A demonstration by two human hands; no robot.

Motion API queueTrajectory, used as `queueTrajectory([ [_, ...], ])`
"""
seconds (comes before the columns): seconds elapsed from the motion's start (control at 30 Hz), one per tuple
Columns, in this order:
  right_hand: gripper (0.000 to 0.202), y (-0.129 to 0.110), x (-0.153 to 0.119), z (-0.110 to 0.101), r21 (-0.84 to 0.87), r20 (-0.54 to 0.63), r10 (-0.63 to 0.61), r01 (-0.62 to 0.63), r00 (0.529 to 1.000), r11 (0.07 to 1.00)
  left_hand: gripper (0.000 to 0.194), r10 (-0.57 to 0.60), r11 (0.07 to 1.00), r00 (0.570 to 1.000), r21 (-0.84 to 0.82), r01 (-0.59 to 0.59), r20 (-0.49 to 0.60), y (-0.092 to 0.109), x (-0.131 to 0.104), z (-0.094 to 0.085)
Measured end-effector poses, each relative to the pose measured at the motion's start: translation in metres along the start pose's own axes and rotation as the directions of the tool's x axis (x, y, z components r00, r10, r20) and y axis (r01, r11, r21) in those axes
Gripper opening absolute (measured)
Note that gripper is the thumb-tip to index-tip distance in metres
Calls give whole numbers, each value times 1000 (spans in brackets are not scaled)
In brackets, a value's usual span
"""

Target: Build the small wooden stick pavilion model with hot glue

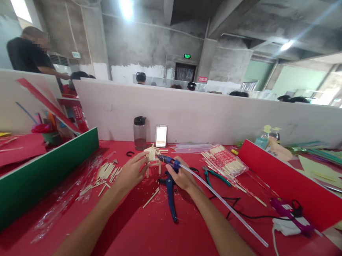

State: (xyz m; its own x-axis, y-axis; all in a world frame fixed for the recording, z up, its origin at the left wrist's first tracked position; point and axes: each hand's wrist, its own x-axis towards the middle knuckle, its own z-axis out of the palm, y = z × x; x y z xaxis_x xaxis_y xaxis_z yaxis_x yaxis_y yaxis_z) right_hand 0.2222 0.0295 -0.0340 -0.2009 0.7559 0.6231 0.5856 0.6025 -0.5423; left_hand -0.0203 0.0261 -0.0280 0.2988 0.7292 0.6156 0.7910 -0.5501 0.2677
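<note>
Head view: pinching the model (152, 154) from its left with the fingers of the left hand (132, 168), and clamping the right hand (182, 175) around the gun (168, 160), pointing it lengthwise leftward at the model.

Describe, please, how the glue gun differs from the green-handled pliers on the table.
The glue gun is held in the right hand, whereas the green-handled pliers lie on the red table. A long translucent stick runs from the glue gun's rear; the pliers show two spread handles. The glue gun's body is blue, the pliers' handles green. Both are hand tools.
</note>
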Motion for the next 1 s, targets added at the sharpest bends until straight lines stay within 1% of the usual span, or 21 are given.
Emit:
queueTrajectory([
  [0.17,24,0,0,-7,22,9,-12,12,1000,1000,30,-2,1000,1000,2,2,4,1,1,-1],
  [0.3,23,1,-3,-11,13,56,-13,12,998,1000,29,23,1000,1000,-17,-23,3,2,1,-2],
  [0.4,24,0,-4,-12,-9,78,-2,2,997,1000,29,16,1000,1000,-18,-16,9,2,1,-3],
  [0.63,27,-2,-4,-10,-84,74,41,-34,996,996,30,25,1000,1000,-17,-25,6,1,2,-2],
  [0.87,29,1,-4,-14,-129,100,4,9,995,992,34,11,1000,999,2,-11,45,0,2,-2],
  [1.0,29,-1,-4,-12,-114,93,23,-13,995,993,34,4,1000,999,-11,-3,49,2,2,-3],
])
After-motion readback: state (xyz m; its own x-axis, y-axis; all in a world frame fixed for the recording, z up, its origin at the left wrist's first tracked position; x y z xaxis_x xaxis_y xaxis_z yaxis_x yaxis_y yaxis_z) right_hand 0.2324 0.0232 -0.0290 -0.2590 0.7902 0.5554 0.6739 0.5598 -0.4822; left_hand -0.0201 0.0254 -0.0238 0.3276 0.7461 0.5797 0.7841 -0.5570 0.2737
